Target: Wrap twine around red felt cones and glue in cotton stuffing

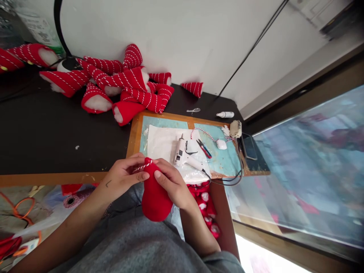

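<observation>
Above my lap, close to the table's front edge, I hold a red felt cone, its narrow tip pointing away from me and its wide rounded end towards me. My right hand is closed on its right side, thumb lying on top. A red-and-white twisted cord runs from the tip into my left hand, which pinches it with the thumb against the felt's left edge. My left fingers hide the cord's far end. Just beyond my hands, a white glue gun lies on a white sheet.
Stuffed red cones wound with cord are heaped at the back left. Red-handled snips, a white case, a small bottle and a phone lie right. A black cable loops over the front edge. A glass pane stands at right.
</observation>
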Tool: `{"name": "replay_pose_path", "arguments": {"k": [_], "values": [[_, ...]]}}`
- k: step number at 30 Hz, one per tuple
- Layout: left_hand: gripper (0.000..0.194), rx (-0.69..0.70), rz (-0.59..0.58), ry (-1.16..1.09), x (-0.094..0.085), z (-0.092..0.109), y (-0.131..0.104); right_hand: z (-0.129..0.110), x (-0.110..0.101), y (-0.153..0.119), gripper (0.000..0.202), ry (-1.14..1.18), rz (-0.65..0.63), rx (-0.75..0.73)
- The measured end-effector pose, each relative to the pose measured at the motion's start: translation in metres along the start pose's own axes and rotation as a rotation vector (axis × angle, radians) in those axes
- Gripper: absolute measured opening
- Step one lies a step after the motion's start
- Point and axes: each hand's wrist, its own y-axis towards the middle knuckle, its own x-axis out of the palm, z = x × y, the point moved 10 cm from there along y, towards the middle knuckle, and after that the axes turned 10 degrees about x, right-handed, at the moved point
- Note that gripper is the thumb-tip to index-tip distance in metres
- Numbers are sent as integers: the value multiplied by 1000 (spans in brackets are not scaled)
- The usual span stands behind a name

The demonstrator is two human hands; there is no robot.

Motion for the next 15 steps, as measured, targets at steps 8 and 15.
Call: {"name": "replay_pose_path", "arguments": {"k": [8,15], "values": [[41,-131,289,18,-34,-10,-9,24,-8,-1,42,-24,133,90],[49,-242,73,-169,-7,-13,-5,44,2,1,33,328,-58,258]]}}
